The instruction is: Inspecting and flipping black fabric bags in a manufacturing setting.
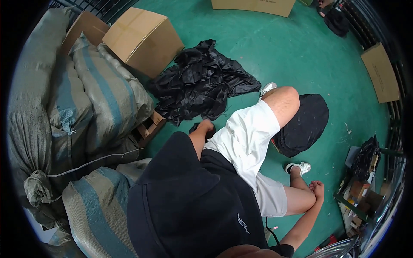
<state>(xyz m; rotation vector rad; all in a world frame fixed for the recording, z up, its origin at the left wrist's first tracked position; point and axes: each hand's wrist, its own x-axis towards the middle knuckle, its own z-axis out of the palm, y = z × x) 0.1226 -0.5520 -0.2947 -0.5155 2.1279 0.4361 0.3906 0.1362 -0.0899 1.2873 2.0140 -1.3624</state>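
One black cloth heap (202, 71) lies just beside left hand (207, 125), well apart from right hand (317, 189); left fingers can't tell, right curled in.

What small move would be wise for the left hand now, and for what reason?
Probably the left hand should take hold of an edge of the crumpled black pile, if it has not already: it is beside that pile, its grip unclear, while the right hand is by the right knee.

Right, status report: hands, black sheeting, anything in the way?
Left hand low beside crumpled black sheeting, grip unclear. Right hand loosely curled by right knee. Rounded black pile between feet. Possible obstacle: cardboard box beside sheeting.
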